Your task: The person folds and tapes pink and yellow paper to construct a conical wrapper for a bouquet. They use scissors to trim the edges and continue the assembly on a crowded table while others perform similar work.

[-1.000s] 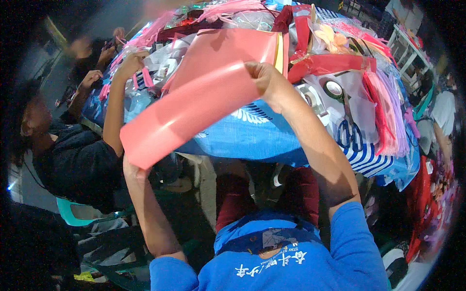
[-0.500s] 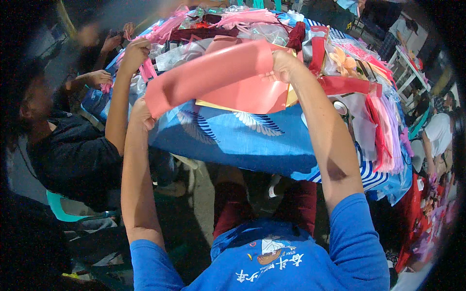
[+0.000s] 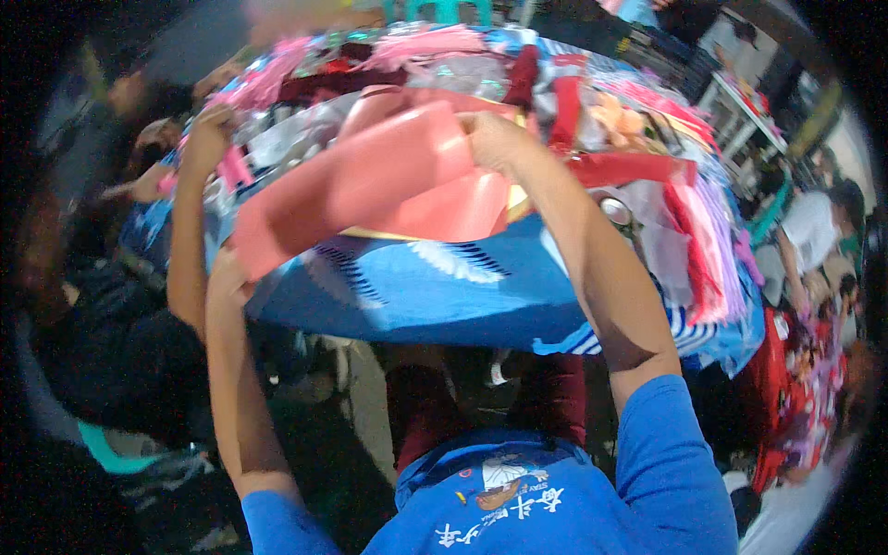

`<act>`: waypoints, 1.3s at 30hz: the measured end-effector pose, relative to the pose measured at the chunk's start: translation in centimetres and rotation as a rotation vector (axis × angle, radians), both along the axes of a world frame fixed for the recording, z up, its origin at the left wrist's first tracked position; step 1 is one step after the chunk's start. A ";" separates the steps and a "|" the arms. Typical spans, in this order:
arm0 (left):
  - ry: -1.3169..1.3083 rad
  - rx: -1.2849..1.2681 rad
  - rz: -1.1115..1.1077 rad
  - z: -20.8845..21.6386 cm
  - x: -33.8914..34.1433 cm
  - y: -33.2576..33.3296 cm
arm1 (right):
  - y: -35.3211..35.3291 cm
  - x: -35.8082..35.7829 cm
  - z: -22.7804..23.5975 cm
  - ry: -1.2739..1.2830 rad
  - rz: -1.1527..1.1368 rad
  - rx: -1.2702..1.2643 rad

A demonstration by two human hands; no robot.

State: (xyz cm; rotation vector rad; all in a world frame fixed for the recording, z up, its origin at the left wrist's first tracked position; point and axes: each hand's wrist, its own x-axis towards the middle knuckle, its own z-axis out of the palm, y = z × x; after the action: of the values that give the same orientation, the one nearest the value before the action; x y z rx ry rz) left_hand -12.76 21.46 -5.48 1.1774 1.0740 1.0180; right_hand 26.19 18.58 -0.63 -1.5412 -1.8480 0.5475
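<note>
A coral-pink sheet of paper [image 3: 347,185] is stretched above the table between my two hands, slightly bent and sloping down to the left. My left hand [image 3: 228,268] is closed on its lower left end. At the upper right end my right hand [image 3: 488,143] grips the sheet, its fingers partly hidden behind the paper. Under the held sheet lie more coral sheets [image 3: 453,211], with a yellow edge showing below them. They rest on the blue tablecloth [image 3: 416,301] with white leaf patterns.
Bundles of thin pink and purple strips [image 3: 717,254] hang at the table's right edge, near a red ribbon [image 3: 634,168] and a round roll [image 3: 614,209]. Pink bundles and clear plastic fill the far side. At the left, a co-worker's forearm [image 3: 190,203] reaches close to my left arm.
The view has shifted, so the table and the sheet sit differently in the picture. My hands still hold both ends, and the sheet slopes more steeply, with its left end lower.
</note>
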 end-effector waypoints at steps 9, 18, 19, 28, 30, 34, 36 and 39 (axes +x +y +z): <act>0.187 0.203 -0.162 1.1 1.5 -7.4 | -25.6 -4.2 2.0 0.443 -0.164 0.119; -0.018 0.278 -0.597 3.1 11.4 -15.4 | -39.3 1.0 -3.6 0.797 -0.295 -0.263; -0.004 0.319 -0.608 3.2 11.6 -15.2 | -40.0 1.6 -3.6 0.761 -0.270 -0.298; 0.142 0.446 -0.631 4.3 9.5 -14.1 | -35.2 5.4 -1.6 0.212 -0.558 0.174; 0.159 0.590 -0.603 3.5 9.5 -14.7 | -31.3 5.1 -3.8 -0.035 -0.564 0.373; 0.208 0.540 -0.565 3.3 7.6 -15.7 | -26.4 2.3 -4.8 -0.224 -0.642 0.221; 0.170 0.457 -0.582 3.8 8.2 -15.8 | -26.4 2.0 -4.8 -0.288 -0.709 0.166; 0.145 0.437 -0.599 3.7 8.4 -15.9 | -26.1 1.3 -5.3 -0.323 -0.769 0.180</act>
State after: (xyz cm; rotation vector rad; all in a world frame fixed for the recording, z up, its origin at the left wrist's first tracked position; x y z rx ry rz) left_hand -4.33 5.52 -1.73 1.8125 0.5453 0.7084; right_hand 27.51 -7.49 -5.95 -2.1139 -1.2980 -0.2281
